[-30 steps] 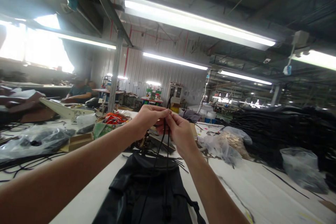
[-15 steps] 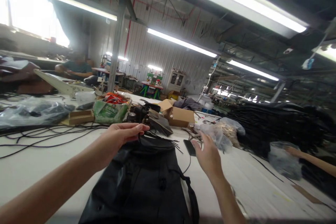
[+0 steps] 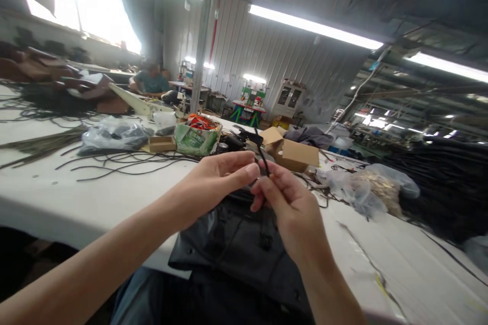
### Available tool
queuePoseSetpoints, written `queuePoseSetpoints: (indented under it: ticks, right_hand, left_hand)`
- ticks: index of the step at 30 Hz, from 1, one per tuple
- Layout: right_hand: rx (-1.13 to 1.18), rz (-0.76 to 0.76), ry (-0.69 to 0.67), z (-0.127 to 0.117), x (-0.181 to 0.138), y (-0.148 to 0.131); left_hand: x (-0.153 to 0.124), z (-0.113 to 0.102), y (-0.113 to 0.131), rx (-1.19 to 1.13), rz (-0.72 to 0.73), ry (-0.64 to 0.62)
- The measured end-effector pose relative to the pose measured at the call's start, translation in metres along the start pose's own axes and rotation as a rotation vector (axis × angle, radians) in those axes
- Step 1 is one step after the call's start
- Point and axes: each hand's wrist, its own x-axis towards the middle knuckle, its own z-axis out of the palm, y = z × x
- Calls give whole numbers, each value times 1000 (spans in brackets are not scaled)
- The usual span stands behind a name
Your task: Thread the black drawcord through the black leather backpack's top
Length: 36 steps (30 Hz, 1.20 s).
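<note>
1. Head view, right hand (image 3: 295, 208): thumb and fingers are bent around a black cord (image 3: 263, 156), grasping it so that a short end stands up above the fingertips. Pinching that near the end probably gives fine control of something so limp.

2. Head view, left hand (image 3: 219, 175): it comes in from the other side, thumb and index close together just beside the cord. I cannot tell whether they grip a strand or are released. The hands seem brought so close in order to work on one small spot.

3. Head view, below: the black bag (image 3: 236, 238) lies under both hands at the near edge of the table (image 3: 95, 203). The table seems to bear its weight, leaving both hands for the cord. Whether the cord joins the bag is hidden by the hands.

4. Head view, beyond: loose cords (image 3: 129, 160) spread to the left, near a small box (image 3: 162, 143) and a green sack (image 3: 196, 137). An open carton (image 3: 301, 155) stands past the right hand. They look set aside to leave working room, yet within reach.
</note>
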Motion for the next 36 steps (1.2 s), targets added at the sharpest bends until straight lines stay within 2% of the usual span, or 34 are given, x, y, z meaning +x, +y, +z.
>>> queuePoseSetpoints:
  ticks: [2, 3, 4, 6, 9, 11, 12, 14, 16, 21, 24, 27, 31, 34, 36]
  right_hand:
    - [54, -26, 59, -8, 1, -10]
    - [91, -41, 93, -12, 1, -15]
    - [120, -58, 125, -16, 0, -22]
    - [121, -99, 180, -20, -1, -36]
    - [59, -177, 239, -20, -1, -57]
    - [50, -215, 264, -15, 1, -68]
    - [52, -234, 266, -11, 2, -74]
    - [47, -279, 247, -3, 7, -82]
    - [16, -330, 227, 5, 13, -90]
    - [-51, -371, 223, 18, 24, -102]
    - [-80, -411, 243, 22, 25, -102]
    - [-120, -388, 312, 23, 25, -101]
    - [-159, -353, 279, 20, 18, -95]
    - [-128, -206, 144, 28, -12, -66]
    - [-85, 46, -52, 42, -46, -24]
  left_hand:
    - [-26, -14, -8, 78, -8, 163]
    - [-43, -22, -20, 118, -35, 257]
    - [-62, -29, -39, 156, -68, 353]
    - [-105, -39, -94, 171, -190, 508]
    - [-166, -36, -198, 53, -516, 500]
    - [-193, -24, -257, 6, -602, 463]
    - [-201, -18, -279, 2, -614, 455]
    - [-202, -10, -307, 2, -605, 498]
    - [-191, -10, -317, 21, -575, 586]
    - [-165, -22, -324, 52, -499, 753]
    - [-168, -18, -336, 32, -479, 817]
    - [-174, -13, -345, 14, -477, 871]
    - [-172, -20, -337, 78, -451, 950]
    - [-164, -33, -317, 206, -424, 1009]
    - [-161, -41, -302, 292, -412, 1013]
